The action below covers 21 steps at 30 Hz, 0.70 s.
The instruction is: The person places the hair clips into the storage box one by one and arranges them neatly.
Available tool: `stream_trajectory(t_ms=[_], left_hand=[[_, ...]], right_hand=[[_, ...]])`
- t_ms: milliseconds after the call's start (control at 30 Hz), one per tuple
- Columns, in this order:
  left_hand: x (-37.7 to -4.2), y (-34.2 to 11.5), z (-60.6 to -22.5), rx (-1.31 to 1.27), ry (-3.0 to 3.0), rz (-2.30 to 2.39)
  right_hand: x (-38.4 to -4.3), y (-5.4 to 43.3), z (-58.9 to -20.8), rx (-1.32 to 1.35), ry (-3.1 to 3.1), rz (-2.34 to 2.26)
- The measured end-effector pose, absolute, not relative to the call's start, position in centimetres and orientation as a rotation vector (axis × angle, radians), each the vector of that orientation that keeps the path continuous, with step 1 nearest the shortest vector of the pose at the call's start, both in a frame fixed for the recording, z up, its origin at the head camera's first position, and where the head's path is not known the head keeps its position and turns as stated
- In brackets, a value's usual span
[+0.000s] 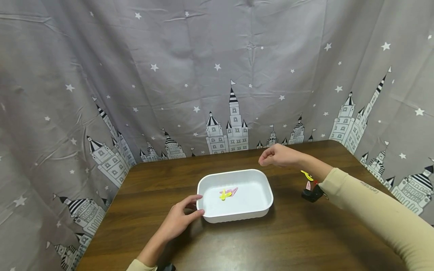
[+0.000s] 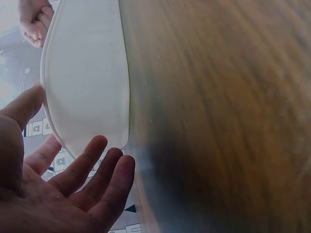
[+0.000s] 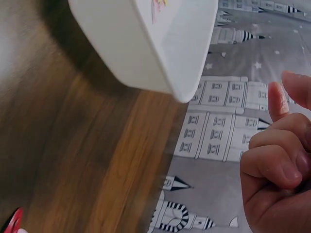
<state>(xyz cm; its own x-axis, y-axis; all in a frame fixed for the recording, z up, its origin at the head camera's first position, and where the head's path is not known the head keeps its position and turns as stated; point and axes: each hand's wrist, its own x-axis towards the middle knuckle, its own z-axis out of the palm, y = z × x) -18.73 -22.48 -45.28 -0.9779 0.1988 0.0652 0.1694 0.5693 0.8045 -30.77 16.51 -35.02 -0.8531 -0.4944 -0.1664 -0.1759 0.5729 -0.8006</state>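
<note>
A white tray [image 1: 237, 217] stands on the wooden table, and several yellow and pink hair clips [image 1: 228, 194] lie inside it, overlapping. My left hand [image 1: 179, 216] touches the tray's left end, thumb and forefinger at the rim; in the left wrist view its other fingers spread loosely beside the wall. Past the tray's right far corner, my right hand [image 1: 279, 155] hangs above the table with curled fingers. The right wrist view shows nothing held, with thumb and forefinger slightly apart. Beneath the right forearm lie a yellow hair clip [image 1: 306, 175], a pink hair clip [image 1: 308, 185] and something red [image 1: 315, 182].
A black object [image 1: 312, 194] shows beside the right sleeve, close to the loose clips. Behind the far edge of the brown wooden table [image 1: 162, 180] hangs a grey curtain [image 1: 190, 94] printed with castles and stars.
</note>
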Motion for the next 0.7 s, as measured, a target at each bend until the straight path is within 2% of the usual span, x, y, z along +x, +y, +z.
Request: stream_trajectory(t_ms=[700], left_hand=[[-18.8, -22.4, -45.4, 0.279, 2.737, 1.41]], right_hand=[[-29.6, 22.1, -36.6, -0.403, 2.484, -1.246]])
